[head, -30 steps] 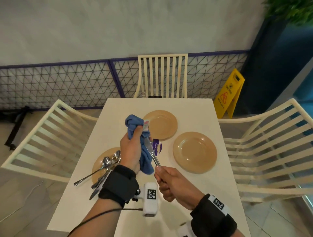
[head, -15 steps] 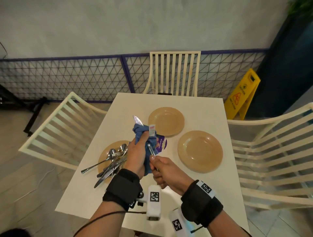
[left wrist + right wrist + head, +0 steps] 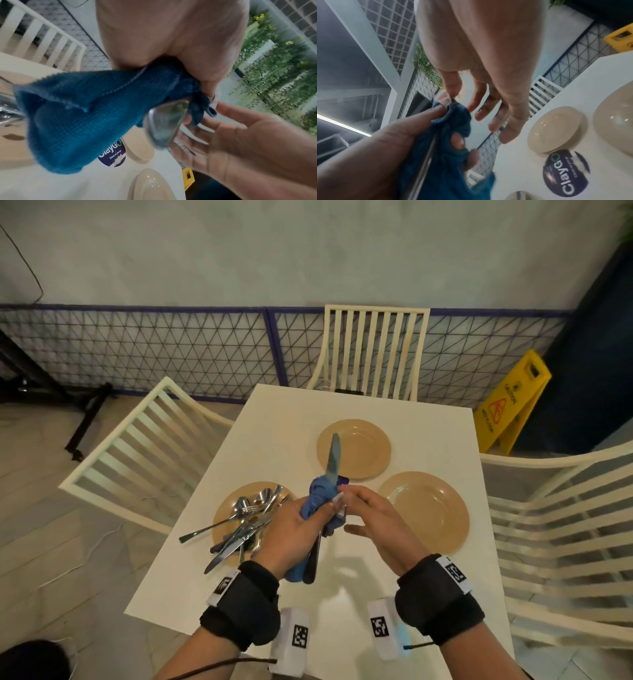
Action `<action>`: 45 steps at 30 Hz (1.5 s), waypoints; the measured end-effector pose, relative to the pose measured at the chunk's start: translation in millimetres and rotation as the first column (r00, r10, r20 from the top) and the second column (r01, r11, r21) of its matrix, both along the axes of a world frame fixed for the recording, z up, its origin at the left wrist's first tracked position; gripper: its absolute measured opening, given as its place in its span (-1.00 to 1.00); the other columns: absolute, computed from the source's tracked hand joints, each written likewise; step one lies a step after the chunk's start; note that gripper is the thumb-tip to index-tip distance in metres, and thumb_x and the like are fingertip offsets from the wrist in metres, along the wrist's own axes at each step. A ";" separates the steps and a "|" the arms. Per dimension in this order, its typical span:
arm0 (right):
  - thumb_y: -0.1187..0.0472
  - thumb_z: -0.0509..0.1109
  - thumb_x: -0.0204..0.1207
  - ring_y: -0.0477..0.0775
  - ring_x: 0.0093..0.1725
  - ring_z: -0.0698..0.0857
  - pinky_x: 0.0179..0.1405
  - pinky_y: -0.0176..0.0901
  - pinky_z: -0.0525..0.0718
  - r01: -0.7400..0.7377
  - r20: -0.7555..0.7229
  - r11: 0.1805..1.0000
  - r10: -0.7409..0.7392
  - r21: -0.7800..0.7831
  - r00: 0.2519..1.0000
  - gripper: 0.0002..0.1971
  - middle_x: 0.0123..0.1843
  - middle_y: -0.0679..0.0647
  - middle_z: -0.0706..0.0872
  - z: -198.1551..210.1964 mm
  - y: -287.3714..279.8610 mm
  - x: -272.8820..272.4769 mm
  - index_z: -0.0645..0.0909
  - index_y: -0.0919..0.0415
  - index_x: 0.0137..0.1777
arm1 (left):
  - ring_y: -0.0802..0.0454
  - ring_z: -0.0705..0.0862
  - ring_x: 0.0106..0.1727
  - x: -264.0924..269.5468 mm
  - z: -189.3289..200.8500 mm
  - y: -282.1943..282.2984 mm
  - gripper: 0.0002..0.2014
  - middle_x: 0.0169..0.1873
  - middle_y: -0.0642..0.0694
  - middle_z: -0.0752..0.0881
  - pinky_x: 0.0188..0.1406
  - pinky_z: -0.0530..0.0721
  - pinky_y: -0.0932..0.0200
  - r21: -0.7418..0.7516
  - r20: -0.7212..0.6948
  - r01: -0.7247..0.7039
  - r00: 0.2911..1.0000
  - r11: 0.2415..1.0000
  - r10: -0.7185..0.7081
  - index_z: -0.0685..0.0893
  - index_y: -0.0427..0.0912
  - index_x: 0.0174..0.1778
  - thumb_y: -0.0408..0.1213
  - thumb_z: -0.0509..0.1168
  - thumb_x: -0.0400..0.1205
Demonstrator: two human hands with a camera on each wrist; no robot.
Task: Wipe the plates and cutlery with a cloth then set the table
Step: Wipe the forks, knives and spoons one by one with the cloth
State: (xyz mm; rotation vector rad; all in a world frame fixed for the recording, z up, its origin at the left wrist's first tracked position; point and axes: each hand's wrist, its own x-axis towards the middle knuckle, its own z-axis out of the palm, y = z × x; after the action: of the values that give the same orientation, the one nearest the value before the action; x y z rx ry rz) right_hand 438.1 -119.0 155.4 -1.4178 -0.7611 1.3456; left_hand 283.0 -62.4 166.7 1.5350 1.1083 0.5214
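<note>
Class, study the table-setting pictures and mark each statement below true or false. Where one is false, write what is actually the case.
1. The left hand grips a blue cloth wrapped round a table knife. True.
2. The knife's blade points toward the person. False: the blade points away, over the far plate; the handle end hangs below the left hand.
3. The right hand has a firm grip on the knife handle. False: its fingers are spread loosely beside the cloth, off the handle.
4. The loose cutlery is piled on the left plate. True.
5. Four plates lie on the table. False: three are visible.
</note>
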 end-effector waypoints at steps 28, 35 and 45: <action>-0.03 0.30 0.64 0.10 -0.05 0.60 0.15 0.09 0.56 0.251 -0.156 0.967 -0.255 -0.042 0.954 -0.65 -0.08 0.19 0.63 7.8 94.2 -43.6 0.73 0.28 0.00 | -0.12 0.83 -0.13 -55.9 -11.1 55.2 -0.77 -0.20 -0.14 0.85 -0.02 0.78 -0.10 -0.152 0.035 0.189 0.982 0.970 -0.186 0.74 -0.10 -0.20 -0.01 0.41 0.61; 0.08 0.23 0.74 0.02 0.04 0.60 0.08 -0.09 0.65 0.452 -0.176 0.891 -0.451 -0.038 0.875 -0.70 0.00 0.11 0.64 21.9 95.8 -8.8 0.72 0.23 -0.03 | 0.02 0.83 -0.16 -57.0 -15.5 60.7 -0.72 -0.13 -0.14 0.87 -0.02 0.80 0.03 -0.151 0.034 0.314 0.949 0.937 -0.313 0.78 -0.18 -0.03 0.00 0.45 0.61; 0.09 0.27 0.74 -0.03 -0.05 0.63 0.07 -0.12 0.64 0.586 -0.224 0.804 -0.591 -0.095 0.775 -0.72 -0.18 0.04 0.69 -5.5 63.9 29.2 0.73 0.25 -0.02 | 0.00 0.86 0.01 -57.5 -27.3 36.3 -0.72 -0.06 -0.07 0.88 0.24 0.77 -0.17 -0.294 -0.007 0.397 0.909 0.869 -0.418 0.80 -0.13 0.05 0.00 0.45 0.60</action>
State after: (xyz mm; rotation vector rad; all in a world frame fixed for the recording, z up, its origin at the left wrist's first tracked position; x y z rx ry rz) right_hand 467.3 -55.1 149.9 -1.3197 -0.1051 0.9954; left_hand 225.5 -26.1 139.4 1.4808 0.8320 0.0125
